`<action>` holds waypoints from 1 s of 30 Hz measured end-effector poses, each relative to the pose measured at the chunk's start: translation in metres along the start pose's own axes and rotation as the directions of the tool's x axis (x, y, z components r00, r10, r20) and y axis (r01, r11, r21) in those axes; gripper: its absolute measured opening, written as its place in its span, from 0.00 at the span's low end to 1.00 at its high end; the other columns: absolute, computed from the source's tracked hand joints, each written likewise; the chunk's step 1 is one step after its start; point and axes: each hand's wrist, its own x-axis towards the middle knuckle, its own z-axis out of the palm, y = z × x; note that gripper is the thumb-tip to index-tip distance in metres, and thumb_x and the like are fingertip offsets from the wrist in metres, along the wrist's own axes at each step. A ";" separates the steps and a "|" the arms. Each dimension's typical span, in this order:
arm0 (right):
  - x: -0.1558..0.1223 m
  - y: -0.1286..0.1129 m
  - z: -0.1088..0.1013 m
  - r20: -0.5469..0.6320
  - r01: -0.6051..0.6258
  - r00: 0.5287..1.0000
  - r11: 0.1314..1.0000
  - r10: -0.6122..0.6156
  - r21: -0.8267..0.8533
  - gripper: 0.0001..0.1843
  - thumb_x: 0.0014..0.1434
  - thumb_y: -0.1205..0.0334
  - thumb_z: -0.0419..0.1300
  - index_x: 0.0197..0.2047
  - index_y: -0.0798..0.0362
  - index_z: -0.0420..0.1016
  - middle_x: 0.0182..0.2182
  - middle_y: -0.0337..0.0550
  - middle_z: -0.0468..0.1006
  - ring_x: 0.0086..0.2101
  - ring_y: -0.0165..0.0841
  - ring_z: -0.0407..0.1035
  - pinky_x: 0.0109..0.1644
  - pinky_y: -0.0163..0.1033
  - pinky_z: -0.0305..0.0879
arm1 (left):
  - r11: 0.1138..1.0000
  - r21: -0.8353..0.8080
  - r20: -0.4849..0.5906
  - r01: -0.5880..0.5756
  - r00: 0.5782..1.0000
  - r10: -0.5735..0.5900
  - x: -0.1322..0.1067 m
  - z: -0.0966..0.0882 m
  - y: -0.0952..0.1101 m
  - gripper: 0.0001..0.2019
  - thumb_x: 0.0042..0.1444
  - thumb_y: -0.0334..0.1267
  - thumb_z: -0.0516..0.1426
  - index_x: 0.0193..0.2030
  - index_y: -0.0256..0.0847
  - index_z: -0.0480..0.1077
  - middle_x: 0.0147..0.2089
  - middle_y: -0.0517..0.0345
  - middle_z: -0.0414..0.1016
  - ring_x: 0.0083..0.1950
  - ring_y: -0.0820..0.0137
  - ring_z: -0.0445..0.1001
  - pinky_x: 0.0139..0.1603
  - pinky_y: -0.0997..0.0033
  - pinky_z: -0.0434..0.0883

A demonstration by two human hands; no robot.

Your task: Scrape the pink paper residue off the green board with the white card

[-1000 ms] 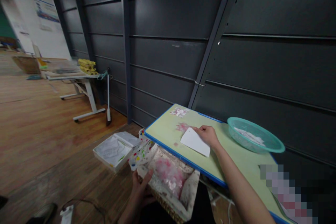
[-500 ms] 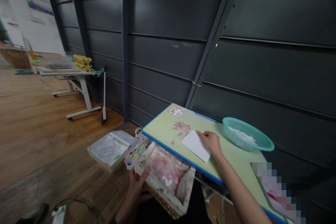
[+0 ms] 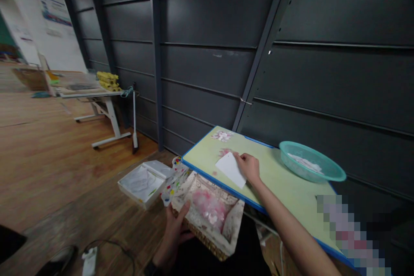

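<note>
My left hand (image 3: 177, 224) grips the near left rim of a lined wicker basket (image 3: 223, 246), thumb over the edge. Pink and white material in clear plastic (image 3: 210, 209) lies inside it. The basket is tilted just below the table's front edge. My right hand (image 3: 248, 166) pinches a white card (image 3: 230, 170) by its upper right edge, over the yellow tabletop (image 3: 274, 198). A pink patch (image 3: 225, 152) on the table is partly covered by the card. Farther back lies a cluster of pale pink and white pieces (image 3: 221, 136).
On the table's right stands a green plastic basin (image 3: 312, 161) with white material in it. An open white box (image 3: 145, 183) sits on the left, near colourful spotted plastic (image 3: 173, 181). A dark panelled wall (image 3: 207, 64) rises behind. A power strip (image 3: 89, 262) lies on the floor.
My right hand has moved the white card left and away from me, so it now covers part of the pink patch. My left hand still holds the basket. The view has shifted slightly.
</note>
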 end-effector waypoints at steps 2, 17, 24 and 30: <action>0.004 -0.001 -0.003 -0.024 -0.020 1.000 1.000 0.020 0.016 0.33 0.60 0.34 0.50 0.20 0.51 0.75 0.22 0.52 0.79 0.25 0.38 0.69 0.31 0.40 0.57 | 1.000 -0.004 0.001 -0.008 1.000 0.008 -0.001 0.000 0.000 0.36 0.53 0.55 0.63 0.64 0.55 0.51 0.71 0.43 0.61 0.39 0.59 0.83 0.37 0.49 0.82; 0.012 -0.004 -0.008 0.009 0.015 1.000 1.000 -0.015 -0.012 0.29 0.60 0.39 0.54 0.20 0.51 0.76 0.22 0.51 0.80 0.25 0.38 0.70 0.31 0.38 0.57 | 1.000 -0.007 0.005 0.009 1.000 -0.009 -0.001 0.000 -0.003 0.37 0.52 0.56 0.63 0.63 0.55 0.50 0.69 0.41 0.63 0.37 0.59 0.84 0.38 0.52 0.82; 0.003 -0.005 -0.002 0.102 0.094 0.991 0.995 -0.092 -0.022 0.27 0.60 0.40 0.55 0.20 0.51 0.75 0.21 0.48 0.79 0.24 0.36 0.69 0.29 0.38 0.54 | 1.000 -0.015 -0.007 -0.009 1.000 0.008 -0.001 0.001 -0.002 0.37 0.52 0.54 0.64 0.64 0.55 0.50 0.70 0.41 0.61 0.41 0.57 0.83 0.37 0.49 0.82; 0.014 0.003 -0.002 0.058 0.090 0.995 0.988 -0.084 -0.127 0.25 0.63 0.43 0.55 0.25 0.52 0.79 0.26 0.51 0.82 0.27 0.39 0.73 0.32 0.38 0.56 | 1.000 -0.019 0.000 -0.002 1.000 0.002 0.001 0.000 -0.004 0.39 0.50 0.56 0.64 0.65 0.54 0.51 0.69 0.39 0.64 0.37 0.57 0.84 0.37 0.47 0.81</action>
